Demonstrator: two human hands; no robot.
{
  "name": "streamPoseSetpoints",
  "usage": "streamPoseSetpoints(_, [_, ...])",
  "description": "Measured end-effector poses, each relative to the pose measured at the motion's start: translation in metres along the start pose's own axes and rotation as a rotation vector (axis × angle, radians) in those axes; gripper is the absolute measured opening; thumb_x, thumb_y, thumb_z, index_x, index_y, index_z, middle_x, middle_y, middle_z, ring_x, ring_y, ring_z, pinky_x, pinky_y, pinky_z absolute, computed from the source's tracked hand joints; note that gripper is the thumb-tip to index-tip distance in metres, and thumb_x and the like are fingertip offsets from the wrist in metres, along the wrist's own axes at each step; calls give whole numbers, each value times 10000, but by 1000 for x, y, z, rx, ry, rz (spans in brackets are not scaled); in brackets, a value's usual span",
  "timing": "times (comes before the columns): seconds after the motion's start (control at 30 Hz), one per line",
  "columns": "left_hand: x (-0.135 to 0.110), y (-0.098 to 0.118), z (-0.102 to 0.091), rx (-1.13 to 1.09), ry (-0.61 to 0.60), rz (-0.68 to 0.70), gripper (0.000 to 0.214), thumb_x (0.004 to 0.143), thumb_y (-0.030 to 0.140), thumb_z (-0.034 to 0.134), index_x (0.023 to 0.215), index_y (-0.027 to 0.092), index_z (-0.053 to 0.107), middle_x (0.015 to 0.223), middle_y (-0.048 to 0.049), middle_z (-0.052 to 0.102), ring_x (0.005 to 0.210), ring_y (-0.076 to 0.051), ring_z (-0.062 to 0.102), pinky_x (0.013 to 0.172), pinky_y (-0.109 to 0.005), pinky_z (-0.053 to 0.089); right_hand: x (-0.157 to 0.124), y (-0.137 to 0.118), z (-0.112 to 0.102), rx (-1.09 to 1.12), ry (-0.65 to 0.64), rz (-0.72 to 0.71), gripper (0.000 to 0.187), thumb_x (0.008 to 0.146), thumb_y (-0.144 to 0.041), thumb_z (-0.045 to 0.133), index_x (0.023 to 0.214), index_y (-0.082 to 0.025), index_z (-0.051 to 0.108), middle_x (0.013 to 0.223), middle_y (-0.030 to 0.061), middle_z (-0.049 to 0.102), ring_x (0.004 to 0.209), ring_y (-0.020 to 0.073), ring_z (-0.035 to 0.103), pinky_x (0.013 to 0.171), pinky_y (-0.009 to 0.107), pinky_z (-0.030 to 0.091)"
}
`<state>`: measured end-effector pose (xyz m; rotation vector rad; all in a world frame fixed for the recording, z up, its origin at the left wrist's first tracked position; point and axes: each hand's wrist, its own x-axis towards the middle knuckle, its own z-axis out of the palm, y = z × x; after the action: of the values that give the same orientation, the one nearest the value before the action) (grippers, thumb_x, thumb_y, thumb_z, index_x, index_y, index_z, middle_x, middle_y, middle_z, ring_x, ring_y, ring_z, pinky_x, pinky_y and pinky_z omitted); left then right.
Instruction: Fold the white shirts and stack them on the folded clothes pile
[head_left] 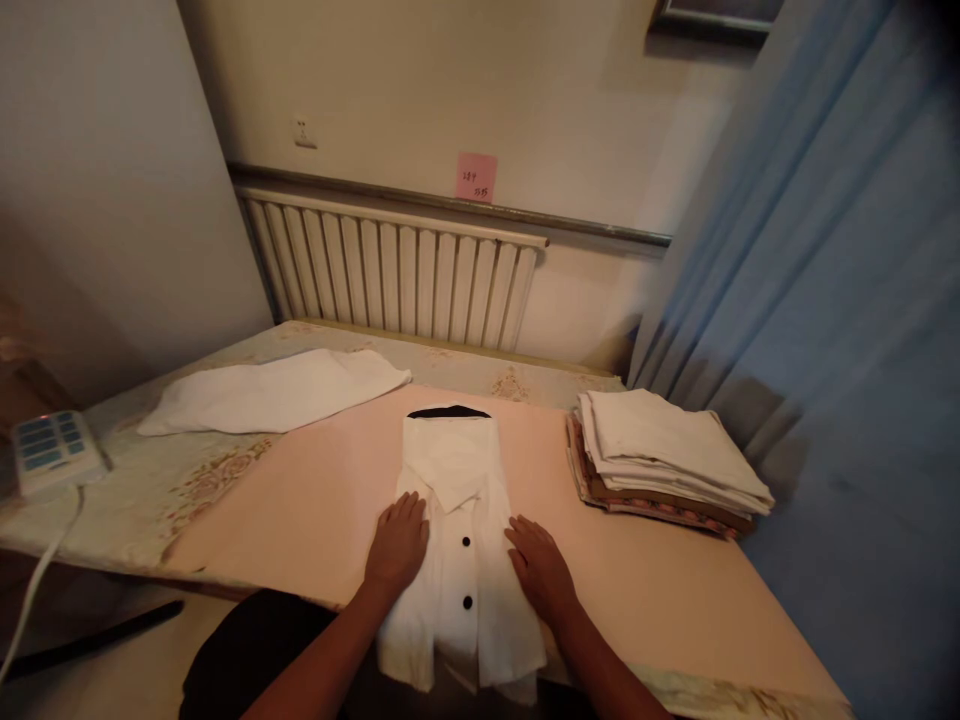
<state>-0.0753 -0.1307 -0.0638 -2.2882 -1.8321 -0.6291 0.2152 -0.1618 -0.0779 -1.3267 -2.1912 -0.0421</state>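
Observation:
A white buttoned shirt [453,470] lies partly folded in front of me, its lower end reaching over the table's near edge. Two black buttons show down its middle, and a black strip runs along its far end. My left hand [401,540] rests on the shirt's left side with the fingers stretched out and nothing gripped. On the opposite side, my right hand [541,568] touches the shirt's right edge, fingers extended and also holding nothing.
A pink sheet [315,500] covers part of the flowered tablecloth [217,480]. White cloth [277,392] lies at the back left. Folded fabrics [660,440] are stacked at the right, beside a blue curtain [840,400]. A power strip [58,450] with its cord sits far left.

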Motion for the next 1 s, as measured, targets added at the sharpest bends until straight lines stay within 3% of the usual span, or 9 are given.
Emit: streamPoseSetpoints(1.0, [0, 2, -4, -1, -4, -2, 382, 927, 243, 369, 1241, 161, 569, 1357, -129, 561, 1310, -266, 445, 1075, -450, 329, -1, 1, 0, -8, 2, 0, 362, 899, -185, 465, 1221, -226, 626, 1324, 62, 594, 1288, 234, 493, 1085, 484, 398])
